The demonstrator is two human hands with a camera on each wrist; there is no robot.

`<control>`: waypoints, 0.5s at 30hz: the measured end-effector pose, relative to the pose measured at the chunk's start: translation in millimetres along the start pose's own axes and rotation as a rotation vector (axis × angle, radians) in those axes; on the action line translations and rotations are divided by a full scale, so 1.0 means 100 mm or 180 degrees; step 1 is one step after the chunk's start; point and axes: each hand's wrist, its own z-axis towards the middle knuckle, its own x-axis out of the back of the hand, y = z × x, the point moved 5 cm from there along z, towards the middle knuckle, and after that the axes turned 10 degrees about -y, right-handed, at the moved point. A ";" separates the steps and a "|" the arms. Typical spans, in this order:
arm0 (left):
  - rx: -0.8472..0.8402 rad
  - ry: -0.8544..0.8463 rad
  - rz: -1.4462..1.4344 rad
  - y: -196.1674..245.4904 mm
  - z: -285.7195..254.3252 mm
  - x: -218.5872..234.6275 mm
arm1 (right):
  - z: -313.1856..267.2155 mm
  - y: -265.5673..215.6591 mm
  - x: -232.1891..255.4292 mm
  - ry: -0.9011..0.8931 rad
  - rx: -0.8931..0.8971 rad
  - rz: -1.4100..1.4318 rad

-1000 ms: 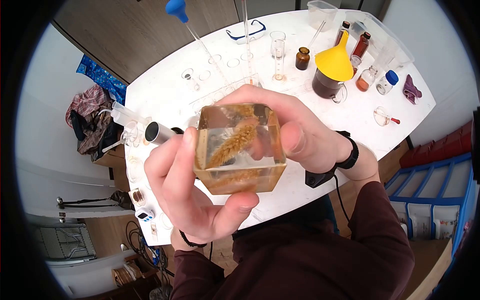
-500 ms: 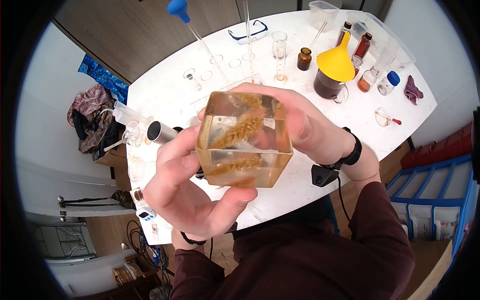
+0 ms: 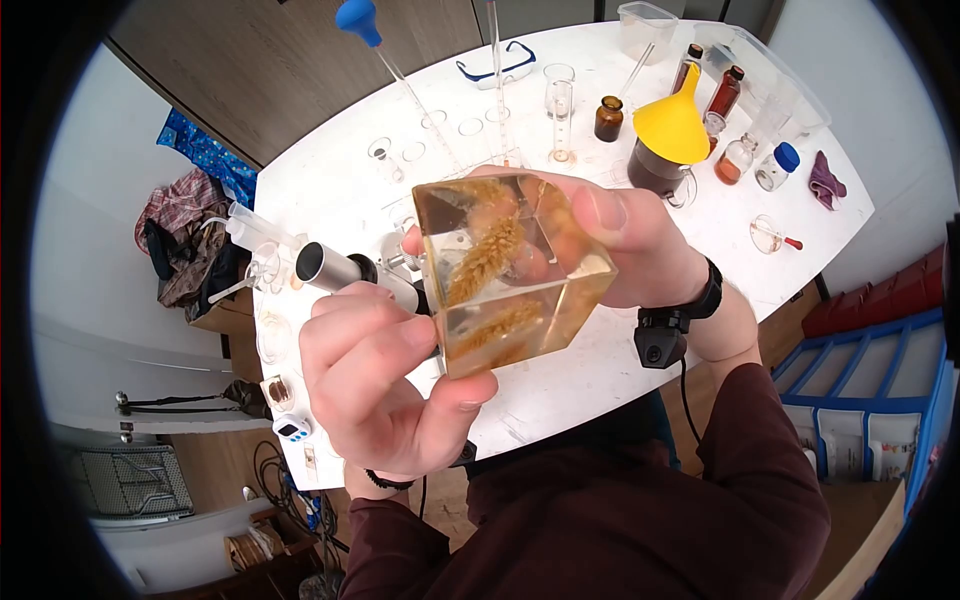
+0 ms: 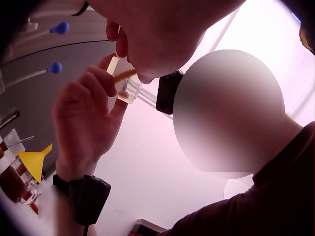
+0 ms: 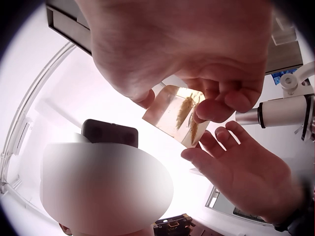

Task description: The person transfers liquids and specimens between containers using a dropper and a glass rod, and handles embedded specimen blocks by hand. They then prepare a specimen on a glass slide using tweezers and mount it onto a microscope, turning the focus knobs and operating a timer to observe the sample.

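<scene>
A clear resin block (image 3: pixel 525 270) with a dried, bristly seed head inside is held up above the table. My right hand (image 3: pixel 640 230) grips it, the thumb on its right side and the fingers behind, as the left wrist view shows. My left hand (image 3: pixel 375 375) is at the block's lower left, with index fingertip and thumb tip right at its edge. In the right wrist view the left hand's fingers (image 5: pixel 235 135) are spread beside the block's lower corner. Behind the left hand stands a silver, tube-shaped instrument (image 3: pixel 345 270), partly covered.
On the white table (image 3: pixel 790 240) stand a yellow funnel (image 3: pixel 670 125) on a dark-filled jug, a brown bottle (image 3: pixel 608 118), several other bottles, glass cylinders and blue-bulbed pipettes. Safety glasses (image 3: pixel 497 65) lie at the back. A small white-and-blue device (image 3: pixel 292 428) rests at the left edge.
The block has shifted right and turned, showing more of its right side. My right hand moved with it, and the left fingers slid to its lower left edge.
</scene>
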 end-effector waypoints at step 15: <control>0.0028 -0.0213 -0.0030 0.09 0.06 0.03 | 0.01 0.04 0.02 -0.0062 0.0267 0.0245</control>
